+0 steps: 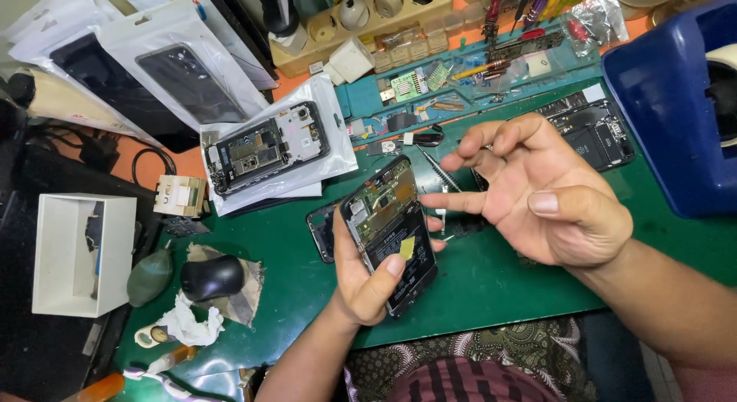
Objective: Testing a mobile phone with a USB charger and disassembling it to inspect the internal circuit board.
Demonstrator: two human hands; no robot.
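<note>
My left hand (361, 283) grips an opened phone (388, 233) with its back cover off, circuit board and black battery facing up; my thumb rests on the battery near a small yellow tab. My right hand (537, 191) hovers just right of the phone, palm toward me, fingers spread and curled, index finger pointing at the phone's edge. It holds nothing that I can see. Tweezers (439, 172) lie on the green mat (491, 283) under the right fingers.
A second opened phone (265, 152) lies on white bags at centre left. Another dismantled phone (595, 129) sits beyond my right hand. A blue bin (668, 102) stands at right. A black mouse (211, 277), an air blower (150, 277), a white box (80, 252) and a parts tray (461, 72) surround the mat.
</note>
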